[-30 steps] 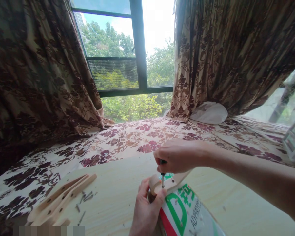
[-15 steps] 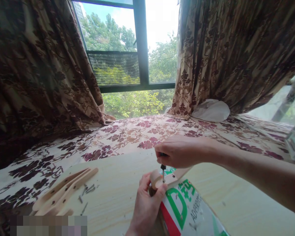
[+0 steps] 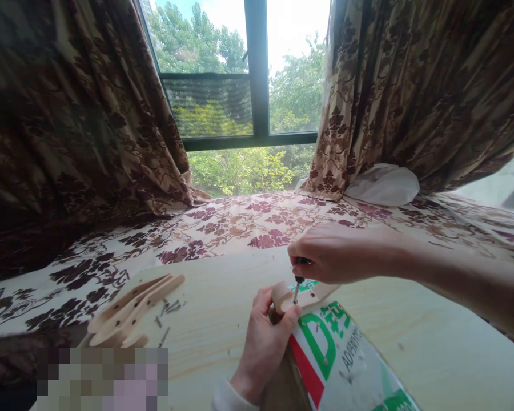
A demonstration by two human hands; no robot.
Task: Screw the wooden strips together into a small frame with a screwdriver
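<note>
My right hand [image 3: 342, 251] is closed around the dark handle of a screwdriver [image 3: 297, 290], held upright with its tip at a hole in a pale wooden piece [image 3: 319, 294]. That piece has a rounded end and another dark hole along its arm. My left hand [image 3: 265, 342] grips the rounded end, the thumb pressed close to the screwdriver tip. Under the wooden piece lies a white, green and red printed carton [image 3: 355, 365]. Whether a screw sits under the tip is too small to make out.
Several shaped wooden pieces [image 3: 139, 311] with holes lie on the pale wooden board [image 3: 209, 308] to the left, beside several loose screws [image 3: 171, 307]. Beyond the board spreads a floral cloth [image 3: 240, 222], with a white bag [image 3: 385, 184] near the curtain [image 3: 338, 114].
The whole view has shifted, so both hands and the board appear slightly farther right and higher. Both hands keep the same grip, and the screwdriver stays at the wooden piece.
</note>
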